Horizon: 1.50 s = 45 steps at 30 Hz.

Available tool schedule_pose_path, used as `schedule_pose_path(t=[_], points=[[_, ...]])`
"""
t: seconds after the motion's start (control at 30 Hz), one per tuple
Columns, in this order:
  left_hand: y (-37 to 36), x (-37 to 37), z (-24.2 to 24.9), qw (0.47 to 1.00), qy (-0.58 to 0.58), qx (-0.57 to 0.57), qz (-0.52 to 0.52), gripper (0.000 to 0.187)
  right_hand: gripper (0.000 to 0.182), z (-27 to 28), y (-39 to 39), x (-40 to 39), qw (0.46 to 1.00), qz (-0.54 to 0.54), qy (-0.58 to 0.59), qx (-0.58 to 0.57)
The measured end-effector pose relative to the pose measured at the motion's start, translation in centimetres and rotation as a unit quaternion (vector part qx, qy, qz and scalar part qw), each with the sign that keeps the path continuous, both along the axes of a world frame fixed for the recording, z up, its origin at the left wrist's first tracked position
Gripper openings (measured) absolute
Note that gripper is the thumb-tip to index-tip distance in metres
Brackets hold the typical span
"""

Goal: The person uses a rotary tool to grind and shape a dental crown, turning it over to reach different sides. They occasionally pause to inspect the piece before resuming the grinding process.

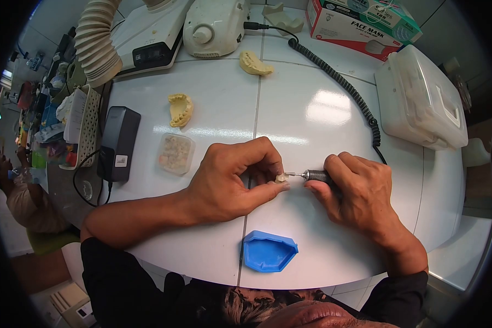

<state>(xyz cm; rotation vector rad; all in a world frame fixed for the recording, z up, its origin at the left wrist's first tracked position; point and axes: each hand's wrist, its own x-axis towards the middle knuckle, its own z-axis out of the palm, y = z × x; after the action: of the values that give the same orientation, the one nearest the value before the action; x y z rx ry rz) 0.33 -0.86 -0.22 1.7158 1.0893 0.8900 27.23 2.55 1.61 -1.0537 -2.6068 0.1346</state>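
My left hand [229, 177] pinches a small tooth-coloured dental piece [281, 178] between thumb and fingers, above the white table. Its exact shape is too small to make out. My right hand [361, 188] is wrapped round a rotary handpiece [318, 175], whose thin bit points left and meets or nearly meets the piece. Just left of my left hand lies a clear plastic box [176, 154] of small pale pieces. Nearer my body is a blue tray-like mould [270, 252].
Two yellowish dental casts [180, 109] lie farther back. A white control unit [216, 27] has a coiled black cord [339, 79] running right. A ribbed hose [97, 44], dark grey box [119, 143], mask boxes [361, 27] and lidded plastic case [421, 98] surround the work area. Another person [33, 202] sits far left.
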Motion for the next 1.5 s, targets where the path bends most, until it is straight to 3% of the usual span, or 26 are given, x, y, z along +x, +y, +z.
schedule_pose_path(t=[1.5], points=[[-0.06, -0.38, 0.49, 0.996, -0.032, -0.072, -0.029, 0.023, 0.046, -0.05, 0.09, 0.12, 1.000, 0.005, 0.010, -0.003]])
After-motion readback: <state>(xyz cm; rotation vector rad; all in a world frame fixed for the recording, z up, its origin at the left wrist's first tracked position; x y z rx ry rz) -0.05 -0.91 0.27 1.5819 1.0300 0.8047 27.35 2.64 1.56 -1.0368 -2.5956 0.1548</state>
